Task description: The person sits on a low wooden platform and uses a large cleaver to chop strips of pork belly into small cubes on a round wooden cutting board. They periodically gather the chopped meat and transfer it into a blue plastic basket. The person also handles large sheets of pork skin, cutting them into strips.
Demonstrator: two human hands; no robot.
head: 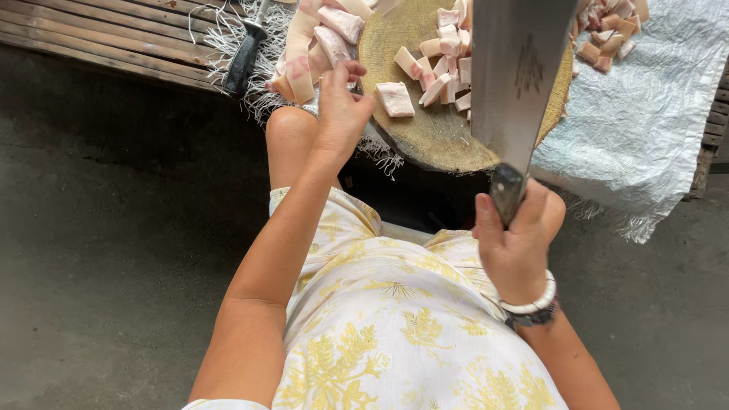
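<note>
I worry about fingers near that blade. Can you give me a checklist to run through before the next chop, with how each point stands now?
1. Right hand wrapped firmly round the cleaver handle: ok.
2. Cleaver raised off the round chopping block: ok, though the blade hides part of the block.
3. Left hand out from under the blade: ok, it is at the block's left edge, at the strips of meat.
4. A piece lying free to cut: ok, one chunk sits alone on the block.
5. Spare knife out of the way: ok, it lies off to the left.
6. Block steady: cannot tell.
</note>
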